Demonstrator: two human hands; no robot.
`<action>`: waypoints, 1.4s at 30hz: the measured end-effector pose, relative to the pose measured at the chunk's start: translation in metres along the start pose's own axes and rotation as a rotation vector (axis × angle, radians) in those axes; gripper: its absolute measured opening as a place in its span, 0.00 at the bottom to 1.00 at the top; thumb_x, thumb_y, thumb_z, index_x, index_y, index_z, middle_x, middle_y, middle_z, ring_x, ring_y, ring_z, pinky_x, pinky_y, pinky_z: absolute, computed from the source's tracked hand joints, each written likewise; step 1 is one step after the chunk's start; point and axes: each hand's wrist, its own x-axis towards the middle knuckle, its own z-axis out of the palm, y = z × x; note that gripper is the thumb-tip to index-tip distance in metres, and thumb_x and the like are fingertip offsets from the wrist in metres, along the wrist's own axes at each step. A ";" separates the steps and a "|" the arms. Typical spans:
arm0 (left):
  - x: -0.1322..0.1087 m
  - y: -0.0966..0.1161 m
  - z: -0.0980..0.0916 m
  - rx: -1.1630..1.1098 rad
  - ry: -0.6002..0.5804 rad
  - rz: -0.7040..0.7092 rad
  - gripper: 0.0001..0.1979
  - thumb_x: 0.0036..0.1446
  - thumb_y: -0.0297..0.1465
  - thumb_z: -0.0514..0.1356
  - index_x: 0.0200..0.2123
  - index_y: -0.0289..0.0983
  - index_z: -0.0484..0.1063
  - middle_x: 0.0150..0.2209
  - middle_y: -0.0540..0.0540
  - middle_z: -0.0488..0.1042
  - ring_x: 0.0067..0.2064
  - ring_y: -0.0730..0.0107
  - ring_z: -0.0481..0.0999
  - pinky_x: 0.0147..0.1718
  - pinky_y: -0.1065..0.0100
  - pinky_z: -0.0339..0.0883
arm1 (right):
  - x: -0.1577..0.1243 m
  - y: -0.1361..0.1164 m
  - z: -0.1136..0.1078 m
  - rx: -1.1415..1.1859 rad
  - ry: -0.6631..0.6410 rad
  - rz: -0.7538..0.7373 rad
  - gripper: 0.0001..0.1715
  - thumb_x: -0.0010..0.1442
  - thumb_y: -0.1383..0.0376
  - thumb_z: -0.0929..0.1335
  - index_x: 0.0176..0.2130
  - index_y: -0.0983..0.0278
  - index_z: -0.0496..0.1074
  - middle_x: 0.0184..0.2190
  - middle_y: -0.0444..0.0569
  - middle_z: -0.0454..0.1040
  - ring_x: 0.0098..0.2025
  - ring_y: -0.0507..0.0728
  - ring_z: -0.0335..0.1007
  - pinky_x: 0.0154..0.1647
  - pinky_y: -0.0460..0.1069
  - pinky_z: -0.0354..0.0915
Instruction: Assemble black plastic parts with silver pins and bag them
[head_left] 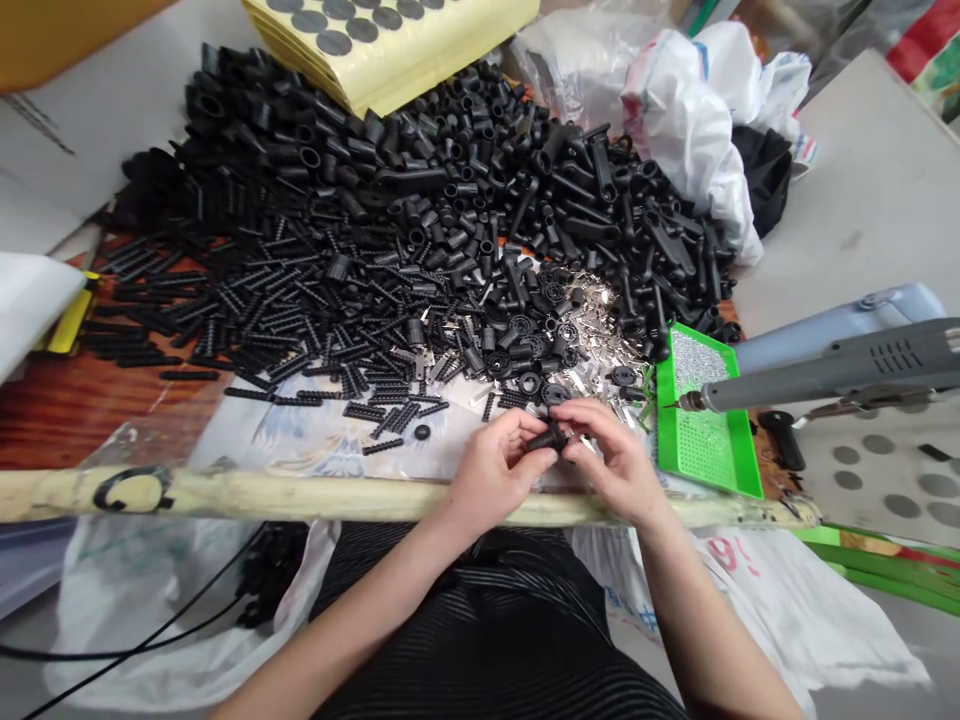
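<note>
Both hands meet over the front edge of the worktable. My left hand point(495, 465) is closed around a small black plastic part point(550, 438), which looks like a short tube with a wider end. The fingertips of my right hand point(611, 455) pinch at the wider end of the same part; whether they also hold a smaller piece is hidden. Just beyond the fingers lie round black slotted discs point(555, 394) and a heap of small shiny metal pieces point(600, 310). A small black ring point(422, 432) rests on the pale sheet left of my hands.
Black ridged rods point(277, 310) and black tubes point(450, 150) are piled behind. At right, an electric screwdriver point(825, 370) hangs over a green tray point(742, 465) of tiny screws. A wooden rail point(300, 495) runs along the front. White plastic bags point(690, 120) stand behind.
</note>
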 end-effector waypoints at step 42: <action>-0.006 0.002 -0.003 -0.027 0.001 -0.086 0.08 0.50 0.29 0.59 0.33 0.37 0.62 0.21 0.56 0.66 0.20 0.78 0.64 0.20 0.75 0.57 | -0.007 -0.007 -0.013 -0.060 -0.072 -0.082 0.24 0.62 0.63 0.68 0.57 0.57 0.66 0.57 0.54 0.66 0.54 0.62 0.65 0.47 0.57 0.70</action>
